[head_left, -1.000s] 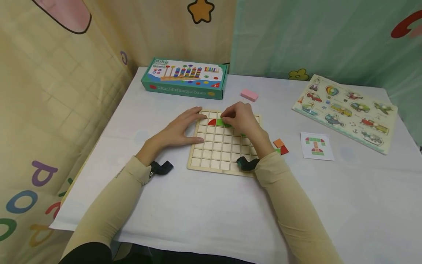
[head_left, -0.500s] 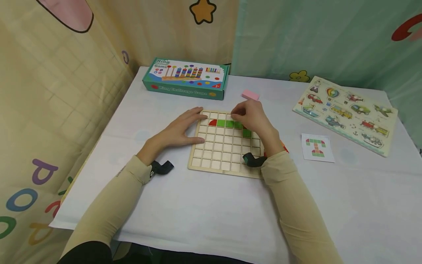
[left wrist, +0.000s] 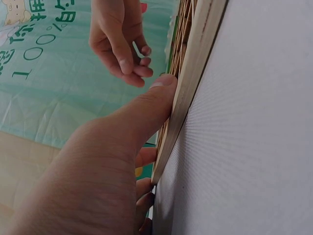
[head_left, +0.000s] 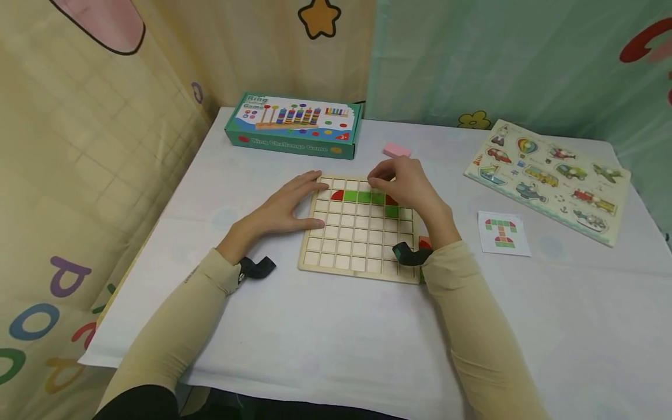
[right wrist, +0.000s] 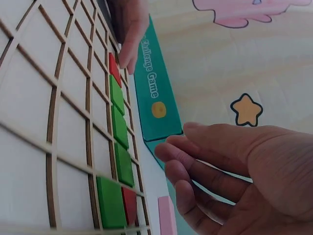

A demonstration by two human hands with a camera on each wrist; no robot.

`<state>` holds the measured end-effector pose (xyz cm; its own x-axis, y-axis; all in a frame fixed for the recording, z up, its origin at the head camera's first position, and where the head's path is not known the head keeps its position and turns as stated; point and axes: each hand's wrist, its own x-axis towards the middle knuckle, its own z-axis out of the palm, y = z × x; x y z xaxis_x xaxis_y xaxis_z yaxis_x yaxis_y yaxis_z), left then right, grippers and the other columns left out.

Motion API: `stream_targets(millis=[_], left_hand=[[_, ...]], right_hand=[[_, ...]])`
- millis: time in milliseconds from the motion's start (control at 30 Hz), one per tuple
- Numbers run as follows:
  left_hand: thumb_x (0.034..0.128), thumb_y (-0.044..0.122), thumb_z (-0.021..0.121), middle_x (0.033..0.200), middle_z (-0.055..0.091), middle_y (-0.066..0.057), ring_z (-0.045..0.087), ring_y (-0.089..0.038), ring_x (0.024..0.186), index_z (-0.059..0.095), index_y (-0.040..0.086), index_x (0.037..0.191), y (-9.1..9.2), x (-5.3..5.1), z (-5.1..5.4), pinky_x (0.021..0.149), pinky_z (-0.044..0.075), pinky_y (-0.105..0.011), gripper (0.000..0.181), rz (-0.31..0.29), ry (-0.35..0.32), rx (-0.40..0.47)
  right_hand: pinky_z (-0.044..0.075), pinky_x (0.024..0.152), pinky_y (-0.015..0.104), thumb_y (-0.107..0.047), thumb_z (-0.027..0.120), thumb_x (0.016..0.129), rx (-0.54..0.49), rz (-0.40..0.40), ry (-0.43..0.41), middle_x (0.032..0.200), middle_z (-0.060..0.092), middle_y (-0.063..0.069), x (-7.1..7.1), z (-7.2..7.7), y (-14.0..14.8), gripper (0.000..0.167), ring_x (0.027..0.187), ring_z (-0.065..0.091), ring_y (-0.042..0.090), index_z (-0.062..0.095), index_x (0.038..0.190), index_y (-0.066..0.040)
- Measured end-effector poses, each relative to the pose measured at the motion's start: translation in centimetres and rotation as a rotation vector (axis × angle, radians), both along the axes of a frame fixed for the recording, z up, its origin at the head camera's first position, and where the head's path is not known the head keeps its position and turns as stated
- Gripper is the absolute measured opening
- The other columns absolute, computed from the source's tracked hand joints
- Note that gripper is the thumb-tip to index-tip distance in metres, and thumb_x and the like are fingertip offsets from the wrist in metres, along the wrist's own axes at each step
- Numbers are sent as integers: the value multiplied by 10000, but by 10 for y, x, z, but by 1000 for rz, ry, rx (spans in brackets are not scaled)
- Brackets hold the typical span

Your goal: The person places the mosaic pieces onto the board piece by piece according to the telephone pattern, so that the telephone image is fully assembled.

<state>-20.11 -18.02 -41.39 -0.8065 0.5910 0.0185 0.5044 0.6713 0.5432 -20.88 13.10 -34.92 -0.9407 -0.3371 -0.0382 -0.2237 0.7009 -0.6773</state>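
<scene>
A wooden grid board [head_left: 343, 233] lies on the white table. Across its upper part runs a row of green squares [head_left: 364, 197] with a red curved piece [head_left: 337, 195] on the left and another red piece [head_left: 391, 200] on the right, and one green square [head_left: 392, 212] below. My left hand [head_left: 278, 207] rests on the board's left edge with fingers and thumb spread; in the left wrist view its thumb [left wrist: 156, 95] touches the edge. My right hand [head_left: 412, 186] hovers above the board's upper right, its fingers loosely bent and empty, as the right wrist view [right wrist: 220, 171] shows.
A green game box [head_left: 294, 125] stands at the back left, a pink block [head_left: 396, 150] right of it. A picture board [head_left: 551, 178] and a patterned card [head_left: 504, 233] lie on the right. Loose pieces [head_left: 424, 242] sit partly hidden beside my right forearm.
My right hand has moved right from over the middle of the green row, its fingers parting slightly. The red piece at the row's right end has come into sight. My left hand has stayed still.
</scene>
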Motion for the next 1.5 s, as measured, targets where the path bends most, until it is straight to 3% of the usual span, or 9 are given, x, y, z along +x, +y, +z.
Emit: stream_targets(millis=[200,400,600,867,1167,1500], left_hand=[[881,555,793,1769,187,3,107,-227,1650,460,242,1576,1,1,0,1321,165,-549,831,-3,7,9],[881,551,793,1769,191,-8,114,-235,1649,464,229,1572,2,0,0,1321,166,-551,831,-8,17,3],[879,551,798,1768,193,-20,123,-251,1648,463,227,1574,0,-1,-1,1316,176,-566,837,-16,20,2],[876,548,804,1769,189,-23,118,-250,1649,460,224,1577,0,0,-1,1317,175,-562,846,-12,22,-1],[880,559,794,1768,190,-8,119,-230,1648,456,238,1578,0,-1,0,1318,183,-549,839,-8,23,-8],[871,556,805,1770,186,-9,113,-241,1650,452,233,1584,1,-1,0,1319,176,-556,859,-9,22,-8]], right_hand=[[528,907,441,-260,689,1032,-20,-29,-20,1126,778,122,9,-1,42,260,1051,677,288,777,1199,-82],[522,886,399,-289,692,1029,28,-102,-53,1163,760,139,23,-6,94,292,1099,668,297,754,1240,-97],[489,826,345,-344,789,963,96,-101,-142,1063,738,105,37,-10,125,341,1012,620,256,758,1177,-80],[500,733,268,-385,927,817,154,-21,-219,933,702,52,41,-9,131,441,903,603,220,740,1065,-72],[526,736,257,-231,895,865,148,34,-236,944,705,74,43,-7,121,330,893,616,237,732,1083,-43],[509,734,270,-216,882,879,132,41,-216,938,683,78,40,-10,118,275,897,580,246,738,1055,-61]])
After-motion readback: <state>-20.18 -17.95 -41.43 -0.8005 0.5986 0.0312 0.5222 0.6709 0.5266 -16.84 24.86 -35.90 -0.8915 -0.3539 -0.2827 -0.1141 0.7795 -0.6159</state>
